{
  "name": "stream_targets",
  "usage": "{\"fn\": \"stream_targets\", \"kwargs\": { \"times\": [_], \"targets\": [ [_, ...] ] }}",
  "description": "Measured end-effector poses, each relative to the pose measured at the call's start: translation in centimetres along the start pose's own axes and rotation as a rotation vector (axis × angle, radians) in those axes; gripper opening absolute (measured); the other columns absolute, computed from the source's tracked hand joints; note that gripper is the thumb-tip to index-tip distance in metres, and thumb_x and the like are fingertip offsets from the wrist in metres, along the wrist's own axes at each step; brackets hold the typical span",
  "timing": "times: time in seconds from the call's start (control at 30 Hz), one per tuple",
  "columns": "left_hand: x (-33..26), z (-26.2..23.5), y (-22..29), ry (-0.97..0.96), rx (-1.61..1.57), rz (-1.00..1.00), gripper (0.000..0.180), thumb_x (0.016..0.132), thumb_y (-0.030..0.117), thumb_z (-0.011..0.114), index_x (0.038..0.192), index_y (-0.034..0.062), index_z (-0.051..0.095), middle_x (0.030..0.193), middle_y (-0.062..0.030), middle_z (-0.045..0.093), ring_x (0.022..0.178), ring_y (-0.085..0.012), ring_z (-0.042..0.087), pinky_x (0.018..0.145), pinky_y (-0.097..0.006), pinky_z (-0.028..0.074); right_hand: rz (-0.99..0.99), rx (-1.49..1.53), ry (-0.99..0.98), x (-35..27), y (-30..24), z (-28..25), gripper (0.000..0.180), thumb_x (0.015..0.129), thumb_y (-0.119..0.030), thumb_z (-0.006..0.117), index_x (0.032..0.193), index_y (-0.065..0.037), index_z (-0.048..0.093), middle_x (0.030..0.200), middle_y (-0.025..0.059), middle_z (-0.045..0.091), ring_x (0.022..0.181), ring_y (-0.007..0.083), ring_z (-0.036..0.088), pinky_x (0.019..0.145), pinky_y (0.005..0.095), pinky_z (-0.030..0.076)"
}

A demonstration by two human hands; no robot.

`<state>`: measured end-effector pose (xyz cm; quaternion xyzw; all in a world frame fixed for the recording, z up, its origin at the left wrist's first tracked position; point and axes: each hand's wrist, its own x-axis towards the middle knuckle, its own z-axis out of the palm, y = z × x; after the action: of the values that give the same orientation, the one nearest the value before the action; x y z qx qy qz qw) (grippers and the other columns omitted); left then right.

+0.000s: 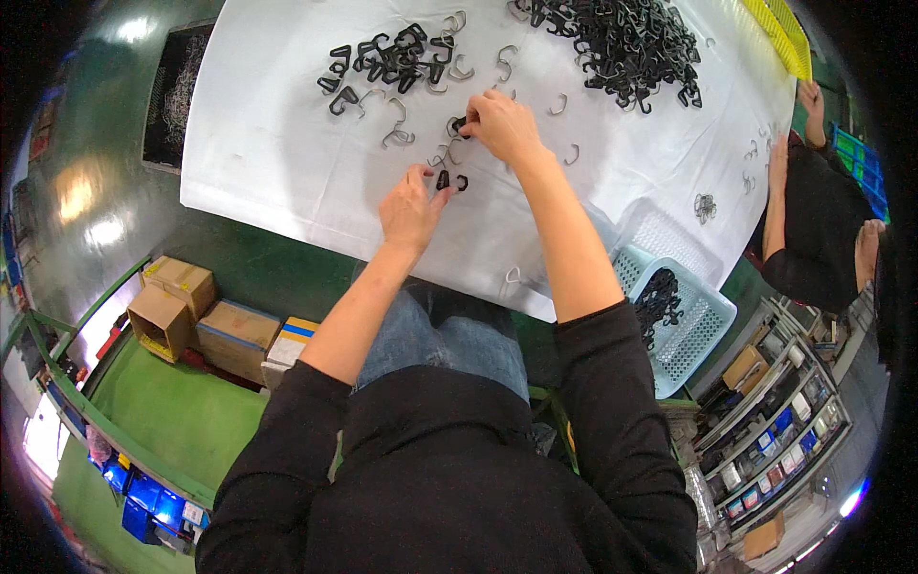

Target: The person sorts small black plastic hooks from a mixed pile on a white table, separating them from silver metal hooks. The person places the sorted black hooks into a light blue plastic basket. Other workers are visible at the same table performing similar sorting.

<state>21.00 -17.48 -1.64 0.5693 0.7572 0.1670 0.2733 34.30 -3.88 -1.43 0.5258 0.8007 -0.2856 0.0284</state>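
Observation:
Over the white-covered table [287, 172], my left hand [409, 210] has its thumb and index finger around a small black plastic clip [443, 180]. A second black hooked end [462, 183] shows just right of it; I cannot tell if the two are joined. Farther off, my right hand [499, 126] pinches another black clip [457, 125], partly hidden by the fingers. Bent metal hooks [443, 153] lie between the two hands. Beyond them is a loose group of black clips [390, 59], with more metal hooks [398, 136] around it.
A big heap of black clips [631, 48] covers the far right of the table. By its near right edge stands a light blue basket [703, 330] with black pieces inside. Another person's arm [776, 191] reaches the right edge, near a yellow basket [784, 33]. Cardboard boxes [239, 335] stand lower left.

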Motion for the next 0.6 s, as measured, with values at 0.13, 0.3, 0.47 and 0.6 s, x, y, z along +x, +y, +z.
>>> {"fn": "stream_targets", "kwargs": {
  "times": [0.13, 0.3, 0.47, 0.6],
  "targets": [
    [0.4, 0.6, 0.9, -0.065, -0.063, -0.153, 0.031, 0.07, 0.027, 0.071, 0.089, 0.007, 0.058, 0.068, -0.0082, 0.058, 0.066, -0.0248, 0.058, 0.058, -0.036, 0.044, 0.093, 0.128, 0.116, -2.3, 0.5, 0.8, 0.031, 0.07, -0.026, 0.07, 0.093, -0.013, 0.054, 0.088, 0.0057, 0.058, 0.082, 0.0281, 0.059, 0.066, 0.0397, 0.046],
    [2.3, -1.9, -0.1, -0.418, -0.531, -0.309, 0.026, 0.07, 0.026, 0.073, 0.082, 0.008, 0.059, 0.066, 0.0009, 0.053, 0.056, -0.0104, 0.048, 0.048, -0.026, 0.036, 0.151, 0.089, 0.166, -3.8, 0.4, 1.5, 0.034, 0.068, -0.026, 0.071, 0.095, -0.012, 0.054, 0.095, 0.0057, 0.055, 0.082, 0.0286, 0.059, 0.067, 0.0399, 0.047],
    [4.7, -5.6, -2.0, -0.607, -0.772, -0.524, 0.024, 0.072, 0.02, 0.073, 0.084, 0.0059, 0.059, 0.065, 0.0046, 0.047, 0.053, -0.0042, 0.038, 0.045, -0.019, 0.027, 0.181, 0.059, 0.052, -3.8, 0.1, 0.9, 0.035, 0.069, -0.026, 0.071, 0.095, -0.012, 0.054, 0.099, 0.0069, 0.053, 0.084, 0.0285, 0.059, 0.07, 0.0403, 0.047],
    [5.8, -6.7, -2.1, -0.613, -0.787, -0.441, 0.027, 0.072, 0.016, 0.072, 0.091, 0.0052, 0.057, 0.064, 0.0045, 0.048, 0.05, -0.0018, 0.036, 0.041, -0.017, 0.023, 0.195, 0.267, 0.111, -4.9, 0.2, 1.3, 0.031, 0.068, -0.024, 0.073, 0.087, -0.007, 0.056, 0.09, 0.0101, 0.059, 0.08, 0.031, 0.06, 0.067, 0.0401, 0.047]
  ]
}}
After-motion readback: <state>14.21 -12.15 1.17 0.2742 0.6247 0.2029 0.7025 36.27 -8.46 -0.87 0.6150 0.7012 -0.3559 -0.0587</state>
